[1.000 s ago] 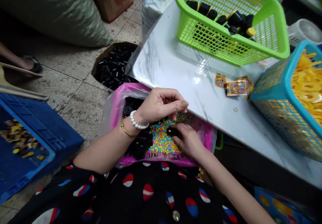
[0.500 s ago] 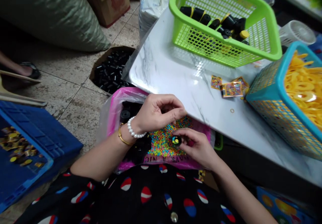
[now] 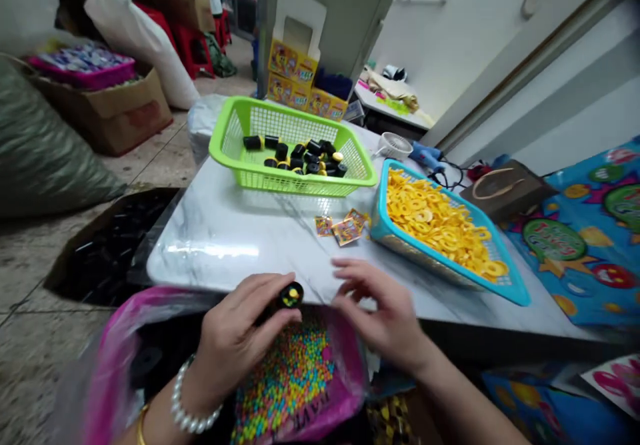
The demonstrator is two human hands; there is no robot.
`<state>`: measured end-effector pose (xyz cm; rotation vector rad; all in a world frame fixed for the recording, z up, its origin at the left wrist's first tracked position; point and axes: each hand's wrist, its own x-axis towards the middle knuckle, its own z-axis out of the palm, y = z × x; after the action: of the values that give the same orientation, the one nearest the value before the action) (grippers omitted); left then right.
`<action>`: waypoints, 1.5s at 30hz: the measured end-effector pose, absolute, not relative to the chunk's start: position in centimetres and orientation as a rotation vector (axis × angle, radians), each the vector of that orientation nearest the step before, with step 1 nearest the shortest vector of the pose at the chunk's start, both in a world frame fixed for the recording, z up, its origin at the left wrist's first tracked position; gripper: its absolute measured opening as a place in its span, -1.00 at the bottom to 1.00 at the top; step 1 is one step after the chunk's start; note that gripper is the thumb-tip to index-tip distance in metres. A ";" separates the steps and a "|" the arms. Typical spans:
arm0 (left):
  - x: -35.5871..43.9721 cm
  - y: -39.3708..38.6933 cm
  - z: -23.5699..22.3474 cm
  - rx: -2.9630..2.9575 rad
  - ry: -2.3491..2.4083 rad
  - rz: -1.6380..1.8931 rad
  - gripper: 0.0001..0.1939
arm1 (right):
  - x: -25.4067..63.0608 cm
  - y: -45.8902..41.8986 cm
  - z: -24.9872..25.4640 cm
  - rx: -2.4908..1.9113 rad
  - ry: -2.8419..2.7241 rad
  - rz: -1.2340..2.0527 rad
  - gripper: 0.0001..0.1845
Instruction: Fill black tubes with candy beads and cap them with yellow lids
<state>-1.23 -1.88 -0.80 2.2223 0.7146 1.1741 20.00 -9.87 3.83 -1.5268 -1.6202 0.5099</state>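
As the head camera looks forward and down, it sees a white table with thin gray lines, smooth and shiny like stone. On it sits a green basket of hard plastic with lots of little holes. Short, round black pieces lie in it, some with yellow ends. A blue basket is full of flat yellow rings, heaped up in a pile. Between the baskets lie small, shiny, flat packets. A big sack, wrinkly and gray-green, rests on the floor at the far left.

Under the table's near edge is a pink tub with thin, crinkly plastic around it. Tiny round beads fill part of the tub: blue, green, yellow, orange and pink.

The left hand pinches a small black cup between the thumb and fingers. The cup is above the beads, close to the table's edge. It is dark and round, and its top shows some yellow and green bits inside. A bracelet of smooth white balls goes around the left wrist.

The right hand is blurry, with its fingers apart and a bit curled. I can't see anything in it.
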 end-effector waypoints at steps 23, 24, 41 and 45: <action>-0.8 -1.0 -1.1 2.084 0.941 1.188 -0.70 | 35.7 -3.6 9.2 -1.929 -1.092 0.113 -0.80; -0.8 -0.9 -1.3 2.101 0.944 1.188 -0.70 | 35.2 -3.5 9.5 -1.892 -1.090 0.122 -0.79; -0.4 -1.5 -2.1 2.095 0.970 1.343 -0.74 | 17.3 -2.8 2.1 -1.370 -1.062 1.521 -0.77; -0.3 -1.4 -2.4 2.121 0.975 1.322 -0.80 | 16.8 -3.0 2.3 -1.403 -1.077 1.528 -0.75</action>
<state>-0.33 -1.40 -2.38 2.1213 0.9753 1.3217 16.78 -2.96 2.34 -1.4027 -1.0768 1.5278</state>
